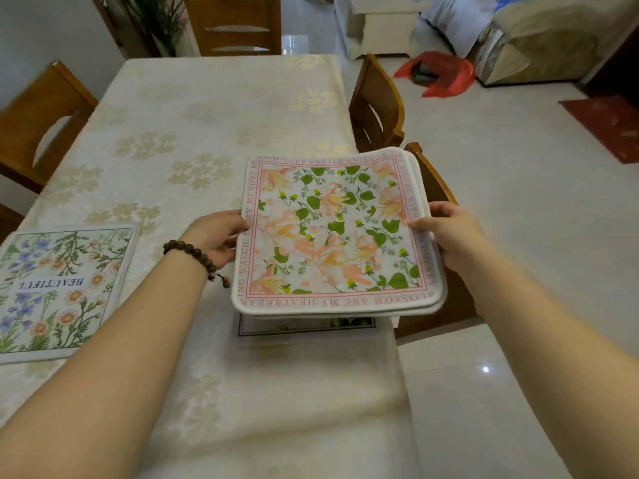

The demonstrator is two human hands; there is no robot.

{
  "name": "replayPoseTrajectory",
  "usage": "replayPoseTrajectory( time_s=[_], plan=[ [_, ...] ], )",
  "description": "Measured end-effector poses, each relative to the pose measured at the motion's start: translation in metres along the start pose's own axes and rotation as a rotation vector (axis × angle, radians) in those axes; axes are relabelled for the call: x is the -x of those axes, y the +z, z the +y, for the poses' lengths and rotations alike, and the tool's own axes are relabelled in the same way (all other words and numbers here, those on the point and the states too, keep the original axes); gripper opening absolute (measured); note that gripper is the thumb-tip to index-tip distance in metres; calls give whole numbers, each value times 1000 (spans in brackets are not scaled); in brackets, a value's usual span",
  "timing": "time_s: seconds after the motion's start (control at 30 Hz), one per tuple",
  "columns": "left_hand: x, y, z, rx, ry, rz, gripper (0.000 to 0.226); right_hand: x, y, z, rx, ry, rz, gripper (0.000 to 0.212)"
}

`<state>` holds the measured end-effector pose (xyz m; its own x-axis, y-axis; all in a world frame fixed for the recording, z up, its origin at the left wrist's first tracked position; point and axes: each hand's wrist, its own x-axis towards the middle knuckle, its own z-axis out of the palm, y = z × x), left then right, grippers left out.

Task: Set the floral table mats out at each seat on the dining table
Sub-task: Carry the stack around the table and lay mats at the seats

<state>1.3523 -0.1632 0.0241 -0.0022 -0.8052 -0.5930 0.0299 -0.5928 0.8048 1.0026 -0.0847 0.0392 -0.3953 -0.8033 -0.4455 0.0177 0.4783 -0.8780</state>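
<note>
Above the right edge of the desk (207, 108), a person holds a stack of mats (337, 233) with both hands. The left hand (216, 238) pinches the stack's left edge, thumb on top, and the right hand (449, 233) pinches its right edge the same way. The top mat shows pink flowers and green leaves inside a lettered border. Another mat (62, 292), with blue and orange flowers, lies flat at the desk's left side. Wooden chairs (377, 105) stand around the desk.
</note>
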Motion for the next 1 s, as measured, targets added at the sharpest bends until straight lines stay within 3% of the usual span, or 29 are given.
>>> replayPoseTrajectory(
  time_s=[0.27, 0.6, 0.83, 1.0],
  plan=[
    [26, 112, -1, -66, -25, -199, 20, 36, -116, 7, -122, 73, 157, 31],
    [60, 314, -36, -155, -73, -319, 19, 23, -309, 62, -169, 152, 292, 25],
    [74, 451, -49, -118, -53, -259, 19, -26, -443, 60, -145, 118, 248, 23],
    [77, 507, -59, -93, -91, -193, 15, -61, -495, 58, -136, 133, 221, 21]
  ],
)
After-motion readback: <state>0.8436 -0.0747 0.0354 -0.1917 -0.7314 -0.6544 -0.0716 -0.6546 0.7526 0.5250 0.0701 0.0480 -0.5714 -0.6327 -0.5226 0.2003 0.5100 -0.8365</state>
